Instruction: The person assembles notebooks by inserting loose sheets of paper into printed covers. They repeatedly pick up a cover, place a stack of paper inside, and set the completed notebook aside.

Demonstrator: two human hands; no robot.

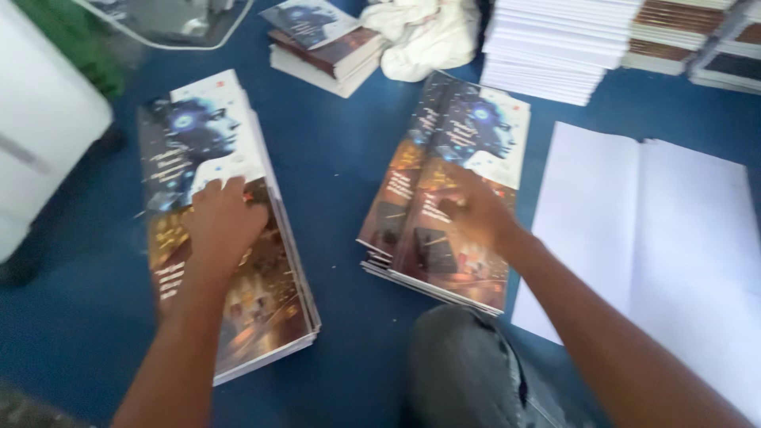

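Glossy printed cover-sheet stack (230, 238) pinned flat under left hand (222, 222), nothing grasped; right hand (476, 214), blurred, grip unclear, should square second stack (444, 190) evenly.

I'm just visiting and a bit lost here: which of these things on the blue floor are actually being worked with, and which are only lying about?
In hand:
- left stack of printed covers, under the left hand
- right stack of printed covers, under the right hand

Lying about:
- white sheets
- small pile of books
- white cloth
- tall white stacks

Print shop: stacked book covers (238, 238)
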